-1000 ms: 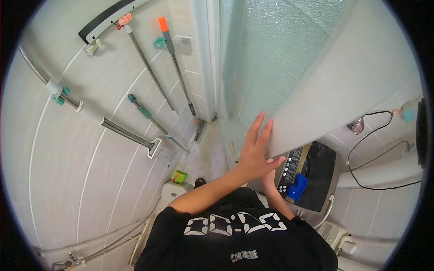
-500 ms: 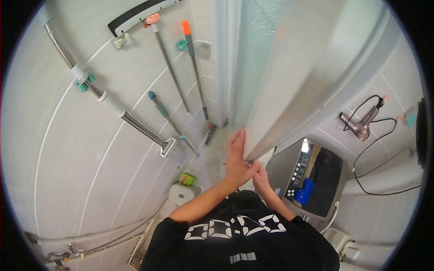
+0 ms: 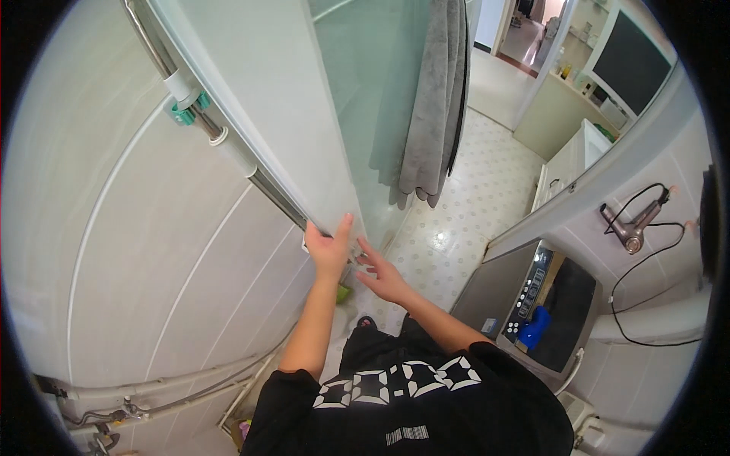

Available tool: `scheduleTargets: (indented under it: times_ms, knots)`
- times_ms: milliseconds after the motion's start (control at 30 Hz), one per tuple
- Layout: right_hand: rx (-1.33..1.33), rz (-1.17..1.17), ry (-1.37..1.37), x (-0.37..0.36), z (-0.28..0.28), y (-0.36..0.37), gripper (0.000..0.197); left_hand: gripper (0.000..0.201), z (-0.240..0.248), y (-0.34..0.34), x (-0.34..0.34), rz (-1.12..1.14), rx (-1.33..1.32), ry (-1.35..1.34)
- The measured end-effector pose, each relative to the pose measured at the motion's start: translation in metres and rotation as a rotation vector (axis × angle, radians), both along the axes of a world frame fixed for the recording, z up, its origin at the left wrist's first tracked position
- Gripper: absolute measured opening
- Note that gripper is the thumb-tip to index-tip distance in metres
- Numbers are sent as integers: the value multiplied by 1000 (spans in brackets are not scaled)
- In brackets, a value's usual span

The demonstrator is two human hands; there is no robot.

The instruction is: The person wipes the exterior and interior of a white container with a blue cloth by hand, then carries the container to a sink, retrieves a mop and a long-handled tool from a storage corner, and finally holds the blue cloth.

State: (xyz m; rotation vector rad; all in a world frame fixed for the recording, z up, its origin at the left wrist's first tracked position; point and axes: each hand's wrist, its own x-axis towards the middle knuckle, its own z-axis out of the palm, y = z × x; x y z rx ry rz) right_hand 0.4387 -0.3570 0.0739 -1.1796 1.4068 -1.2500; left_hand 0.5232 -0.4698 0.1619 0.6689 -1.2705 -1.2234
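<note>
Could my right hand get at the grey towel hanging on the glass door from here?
Probably yes: the right hand is open beside the door edge, and nothing stands between it and the grey towel hanging above.

Glossy white door (image 3: 266,99) with frosted glass pane (image 3: 372,83), soft grey cloth towel (image 3: 437,99), speckled floor tiles (image 3: 471,205)

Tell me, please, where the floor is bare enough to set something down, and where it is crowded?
The dotted floor is bare from below the hanging grey towel across to the white cabinet. It is crowded by the door edge, where the left hand and right hand meet, and narrow beside the washing machine.
</note>
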Motion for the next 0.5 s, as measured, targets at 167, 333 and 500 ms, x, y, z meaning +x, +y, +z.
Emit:
scheduleTargets:
  times_ms: [167,333,500]
  knots:
    - [-2,-2,-12,20,3,-38,82,36,-2,-41,22,20,-11,-61]
    - [-80,29,4,27,-4,-61,85,61,-10,-34,26,89,7,-160]
    - [11,-67,-119,9,-29,-43,87,86,-57,5,33,191,-260,-504]
